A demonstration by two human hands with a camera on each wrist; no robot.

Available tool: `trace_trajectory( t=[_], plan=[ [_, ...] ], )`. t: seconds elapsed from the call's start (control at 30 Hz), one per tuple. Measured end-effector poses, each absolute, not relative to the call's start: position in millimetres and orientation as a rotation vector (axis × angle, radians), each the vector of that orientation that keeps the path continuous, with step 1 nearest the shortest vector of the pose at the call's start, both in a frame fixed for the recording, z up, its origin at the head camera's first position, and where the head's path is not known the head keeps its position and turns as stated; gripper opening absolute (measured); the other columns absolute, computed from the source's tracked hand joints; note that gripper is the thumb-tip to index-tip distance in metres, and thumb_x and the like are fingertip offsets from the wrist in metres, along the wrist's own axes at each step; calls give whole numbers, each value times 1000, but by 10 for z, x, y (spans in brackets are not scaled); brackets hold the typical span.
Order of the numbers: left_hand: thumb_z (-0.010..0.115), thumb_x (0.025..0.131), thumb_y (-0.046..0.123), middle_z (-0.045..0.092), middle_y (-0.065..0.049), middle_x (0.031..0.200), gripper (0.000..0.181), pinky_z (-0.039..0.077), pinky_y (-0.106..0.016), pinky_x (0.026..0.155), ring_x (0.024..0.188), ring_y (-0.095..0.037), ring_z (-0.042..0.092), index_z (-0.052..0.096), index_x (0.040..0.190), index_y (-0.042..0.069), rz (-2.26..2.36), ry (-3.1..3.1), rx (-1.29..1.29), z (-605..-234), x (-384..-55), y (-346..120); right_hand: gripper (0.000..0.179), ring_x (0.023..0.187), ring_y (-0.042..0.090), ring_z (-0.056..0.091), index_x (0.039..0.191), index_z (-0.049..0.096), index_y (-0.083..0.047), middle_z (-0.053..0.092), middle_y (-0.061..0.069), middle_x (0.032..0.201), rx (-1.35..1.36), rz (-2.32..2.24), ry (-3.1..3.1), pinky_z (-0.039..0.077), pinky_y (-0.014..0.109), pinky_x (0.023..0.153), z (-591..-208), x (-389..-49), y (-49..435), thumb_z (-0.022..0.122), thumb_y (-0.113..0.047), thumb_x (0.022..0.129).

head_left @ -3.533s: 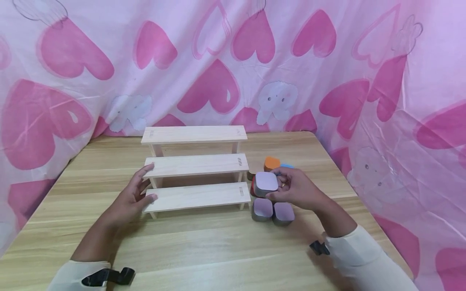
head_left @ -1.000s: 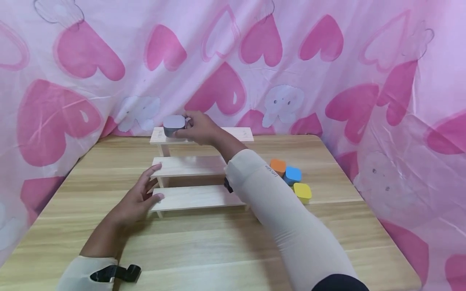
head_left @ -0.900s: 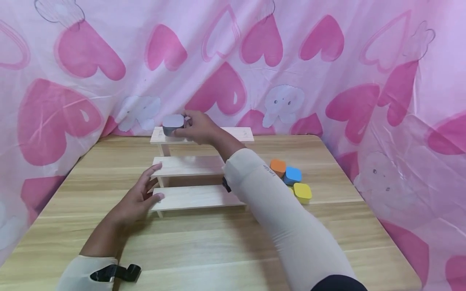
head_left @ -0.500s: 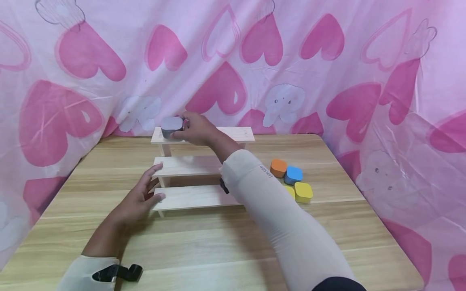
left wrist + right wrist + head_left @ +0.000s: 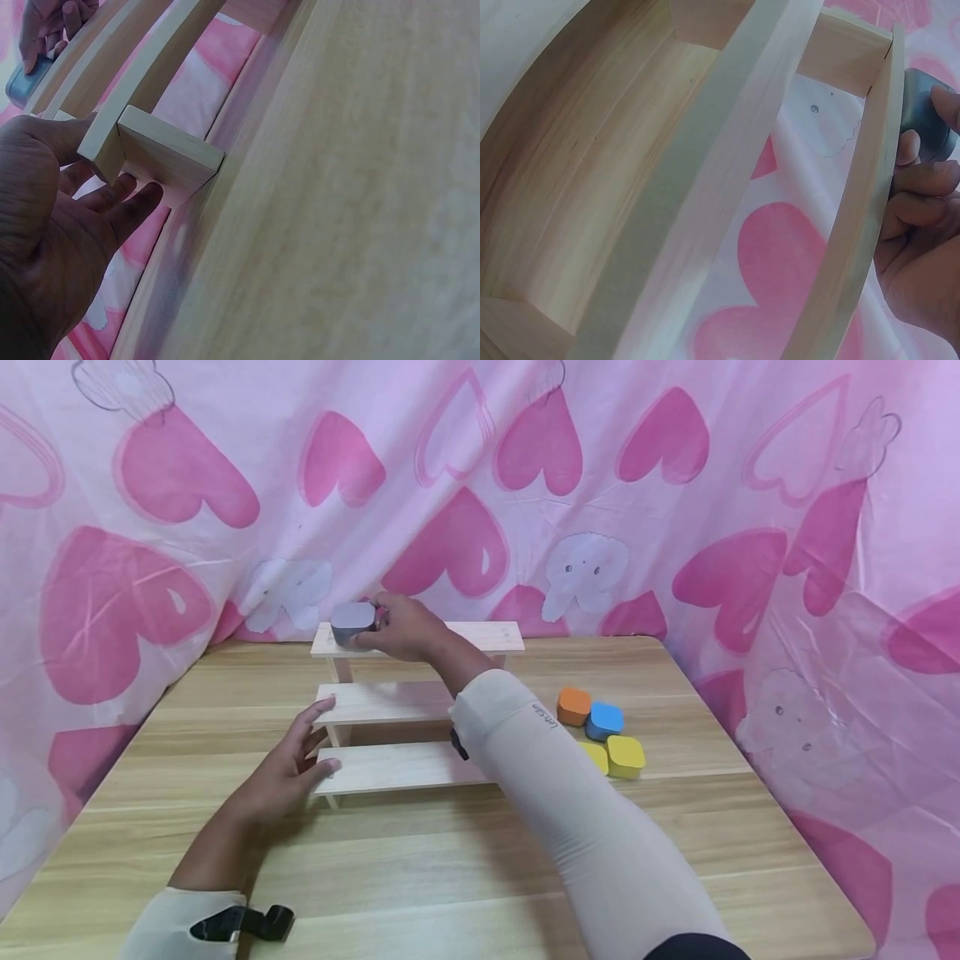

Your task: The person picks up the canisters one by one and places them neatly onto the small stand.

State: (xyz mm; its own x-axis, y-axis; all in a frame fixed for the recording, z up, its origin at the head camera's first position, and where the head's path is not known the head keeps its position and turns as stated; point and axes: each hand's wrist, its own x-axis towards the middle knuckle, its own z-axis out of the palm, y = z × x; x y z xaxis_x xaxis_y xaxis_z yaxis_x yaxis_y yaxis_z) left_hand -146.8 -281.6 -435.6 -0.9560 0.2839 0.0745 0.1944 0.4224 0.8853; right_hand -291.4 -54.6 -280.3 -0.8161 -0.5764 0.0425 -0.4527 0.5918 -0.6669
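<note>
A three-tier wooden shelf (image 5: 397, 768) stands on the table. My left hand (image 5: 281, 768) grips its left end, with the thumb on the lowest board and the index finger at the middle board. In the left wrist view, fingertips (image 5: 146, 199) of that hand touch the shelf's end support. At the left end of the top board, my right hand (image 5: 408, 627) pinches a grey rounded block (image 5: 352, 622) from its right side. The right wrist view shows the same block (image 5: 922, 112) between thumb and fingers, right at the top board. My right forearm hides the right part of the lower boards.
Right of the shelf, an orange block (image 5: 573, 706), a blue block (image 5: 604, 721) and two yellow blocks (image 5: 625, 757) sit close together on the wooden table (image 5: 420, 877). A pink heart-print cloth (image 5: 450, 427) hangs behind and to the right.
My right hand has carried the grey block from the right-hand cluster to the top board's left end, shifting slightly left and down lately. My left hand stays at the shelf.
</note>
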Motion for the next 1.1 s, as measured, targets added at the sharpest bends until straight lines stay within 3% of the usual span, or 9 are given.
trace_trajectory(
  t=[0.3, 0.4, 0.5, 0.63, 0.77, 1.1],
  plan=[
    [66, 109, 8, 1, -6, 187, 95, 28, -70, 125, 167, -55, 19, 7, 174, 43, 1588, 2560, 442, -4336, -1470, -2819, 56, 108, 18, 63, 148, 59, -14, 71, 5, 129, -855, -1039, 2629, 55, 29, 91, -2794, -2908, -538, 79, -34, 100],
    [66, 109, 7, 2, -7, 187, 95, 29, -70, 125, 166, -56, 19, 7, 175, 42, 1590, 2563, 449, -4337, -1469, -2820, 63, 111, 19, 63, 153, 57, -15, 69, 5, 134, -855, -1051, 2612, 55, 29, 93, -2786, -2905, -537, 82, -31, 98],
    [66, 109, 6, 1, -9, 186, 94, 29, -71, 124, 166, -57, 19, 8, 175, 40, 1593, 2564, 452, -4341, -1461, -2822, 77, 107, 20, 64, 161, 50, -15, 68, 7, 136, -829, -1084, 2573, 59, 29, 86, -2781, -2901, -530, 87, -26, 94],
    [66, 108, 6, -1, -7, 187, 95, 27, -76, 125, 166, -58, 18, 8, 174, 42, 1591, 2558, 434, -4340, -1449, -2829, 98, 85, 20, 63, 171, 34, -15, 66, 10, 116, -769, -1112, 2531, 61, 30, 68, -2773, -2897, -503, 90, -20, 91],
    [67, 108, 7, -1, -6, 187, 96, 26, -77, 125, 166, -57, 17, 7, 174, 43, 1588, 2555, 424, -4341, -1444, -2830, 105, 66, 18, 56, 174, 25, -16, 60, 8, 93, -763, -1137, 2507, 58, 29, 60, -2766, -2894, -449, 90, -15, 91],
    [66, 108, 7, -1, -8, 187, 96, 30, -67, 124, 166, -56, 20, 6, 174, 43, 1574, 2565, 446, -4342, -1438, -2837, 111, 69, 17, 57, 176, 17, -18, 56, 4, 89, -776, -1248, 2499, 56, 25, 63, -2757, -2828, -217, 80, 8, 88]
  ],
)
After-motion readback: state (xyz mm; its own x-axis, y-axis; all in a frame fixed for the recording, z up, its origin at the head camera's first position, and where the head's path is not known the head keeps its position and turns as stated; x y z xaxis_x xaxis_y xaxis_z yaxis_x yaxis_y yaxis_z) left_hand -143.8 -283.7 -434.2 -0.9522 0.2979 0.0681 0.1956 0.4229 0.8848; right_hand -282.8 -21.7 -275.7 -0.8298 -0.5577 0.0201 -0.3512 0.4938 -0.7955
